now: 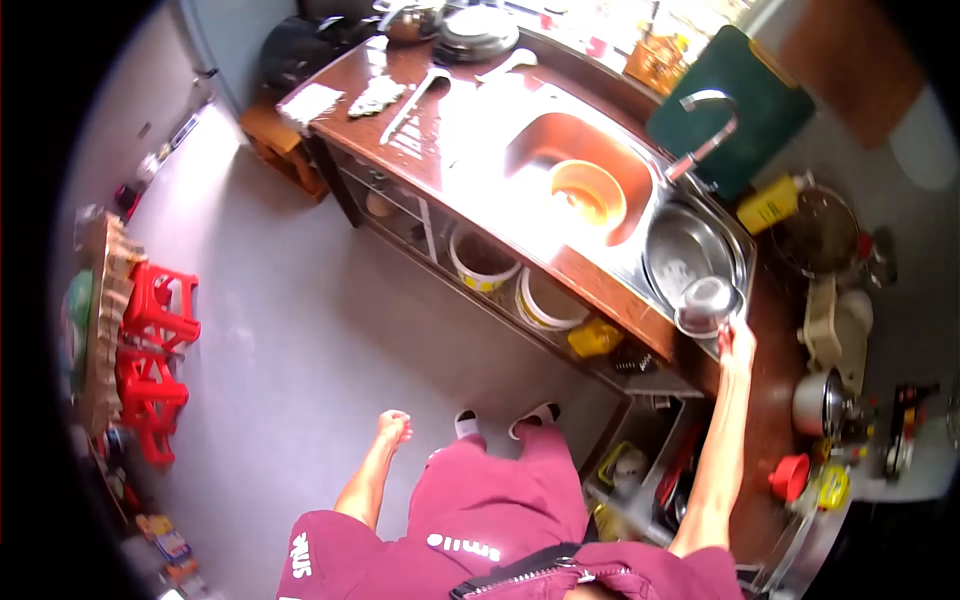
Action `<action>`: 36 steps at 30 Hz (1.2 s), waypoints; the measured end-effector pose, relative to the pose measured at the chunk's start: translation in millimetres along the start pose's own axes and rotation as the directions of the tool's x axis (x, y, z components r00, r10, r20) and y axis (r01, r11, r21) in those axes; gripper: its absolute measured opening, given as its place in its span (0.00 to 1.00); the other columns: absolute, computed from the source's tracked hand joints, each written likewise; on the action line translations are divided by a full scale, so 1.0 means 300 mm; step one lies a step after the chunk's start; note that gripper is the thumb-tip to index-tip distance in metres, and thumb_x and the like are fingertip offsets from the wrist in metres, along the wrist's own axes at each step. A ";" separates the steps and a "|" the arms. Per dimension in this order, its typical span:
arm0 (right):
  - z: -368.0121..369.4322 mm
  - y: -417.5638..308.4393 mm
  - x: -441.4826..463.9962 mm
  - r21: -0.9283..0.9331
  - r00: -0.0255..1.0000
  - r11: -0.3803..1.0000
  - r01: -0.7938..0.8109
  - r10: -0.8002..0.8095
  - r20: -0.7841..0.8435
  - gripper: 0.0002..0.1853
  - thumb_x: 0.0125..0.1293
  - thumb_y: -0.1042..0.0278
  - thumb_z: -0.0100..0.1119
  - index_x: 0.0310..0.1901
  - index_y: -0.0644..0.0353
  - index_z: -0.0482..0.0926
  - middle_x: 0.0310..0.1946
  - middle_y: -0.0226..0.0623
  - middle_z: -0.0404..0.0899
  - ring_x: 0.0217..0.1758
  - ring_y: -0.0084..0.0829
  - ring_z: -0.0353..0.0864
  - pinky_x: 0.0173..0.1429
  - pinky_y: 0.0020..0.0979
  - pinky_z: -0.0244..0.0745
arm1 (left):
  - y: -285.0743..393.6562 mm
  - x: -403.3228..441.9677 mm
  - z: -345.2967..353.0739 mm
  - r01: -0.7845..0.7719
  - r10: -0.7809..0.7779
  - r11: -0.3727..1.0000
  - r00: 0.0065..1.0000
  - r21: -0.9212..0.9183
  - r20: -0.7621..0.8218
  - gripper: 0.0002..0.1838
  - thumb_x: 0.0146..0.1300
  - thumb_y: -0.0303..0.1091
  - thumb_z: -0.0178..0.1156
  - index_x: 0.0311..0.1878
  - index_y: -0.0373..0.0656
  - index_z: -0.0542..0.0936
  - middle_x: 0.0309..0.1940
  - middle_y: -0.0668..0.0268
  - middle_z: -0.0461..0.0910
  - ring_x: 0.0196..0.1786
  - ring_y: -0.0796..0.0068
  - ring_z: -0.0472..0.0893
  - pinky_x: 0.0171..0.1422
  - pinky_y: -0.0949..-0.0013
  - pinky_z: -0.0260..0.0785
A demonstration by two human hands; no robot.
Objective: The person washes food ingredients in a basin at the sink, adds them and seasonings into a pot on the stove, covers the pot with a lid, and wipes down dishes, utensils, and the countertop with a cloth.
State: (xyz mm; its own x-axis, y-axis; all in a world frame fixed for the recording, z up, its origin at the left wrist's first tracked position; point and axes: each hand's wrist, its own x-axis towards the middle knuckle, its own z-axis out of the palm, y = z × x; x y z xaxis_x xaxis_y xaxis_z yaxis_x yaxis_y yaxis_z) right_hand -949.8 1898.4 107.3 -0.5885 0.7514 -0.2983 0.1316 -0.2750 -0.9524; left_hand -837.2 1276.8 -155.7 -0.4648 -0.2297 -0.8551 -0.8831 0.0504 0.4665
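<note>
My right hand [738, 343] is closed on the edge or handle of a small shiny metal pot [706, 303], at the right end of the sink. The pot is tilted over a large round steel basin [688, 252] that sits in the sink's right part. Left of that basin, an orange bowl [588, 196] stands in the main sink bowl [530, 150], under strong glare. My left hand [395, 427] hangs over the floor, its fingers curled with nothing visible in them.
A tap [705, 150] and a green board [750, 100] stand behind the sink. A yellow bottle [770, 204] is to their right. Buckets [482, 262] sit on the shelf below. Red stools [160, 305] are at the left; a lidded pot [818, 403] is at the right.
</note>
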 end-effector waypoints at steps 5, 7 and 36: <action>0.022 -0.119 -0.006 0.122 0.984 0.977 0.177 -0.180 0.017 0.05 0.58 0.74 0.59 0.30 0.50 0.75 0.22 0.23 0.74 0.18 0.15 0.70 0.18 0.14 0.64 | 0.283 0.105 -0.045 -0.134 0.150 0.988 0.956 0.081 -0.253 0.23 0.52 0.32 0.63 0.50 0.38 0.68 0.24 0.62 0.75 0.19 0.73 0.75 0.18 0.68 0.67; 0.176 -0.327 -0.157 0.151 0.924 0.913 0.379 -0.383 -0.003 0.03 0.59 0.69 0.59 0.29 0.50 0.75 0.21 0.22 0.74 0.17 0.13 0.69 0.18 0.11 0.61 | 0.444 0.230 -0.051 -0.376 0.355 0.927 0.864 0.010 -0.356 0.23 0.51 0.34 0.63 0.49 0.39 0.69 0.24 0.64 0.75 0.22 0.73 0.74 0.24 0.67 0.68; 1.337 -0.042 -0.171 -0.064 0.923 0.985 0.157 -0.124 0.365 0.05 0.63 0.72 0.54 0.32 0.63 0.75 0.12 0.19 0.60 0.09 0.11 0.54 0.13 0.15 0.50 | 2.229 0.630 -0.541 -0.429 0.771 0.637 0.343 0.640 -0.537 0.20 0.56 0.40 0.55 0.49 0.40 0.71 0.46 0.49 0.70 0.51 0.48 0.69 0.54 0.52 0.64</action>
State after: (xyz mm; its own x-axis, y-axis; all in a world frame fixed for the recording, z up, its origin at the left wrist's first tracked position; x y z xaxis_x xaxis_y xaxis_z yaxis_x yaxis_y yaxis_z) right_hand -1241.0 1622.8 159.8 -0.8502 0.5089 -0.1346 0.0883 -0.1141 -0.9895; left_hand -1505.2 1109.5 31.2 -0.8058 -0.5617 0.1875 -0.4042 0.7531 0.5190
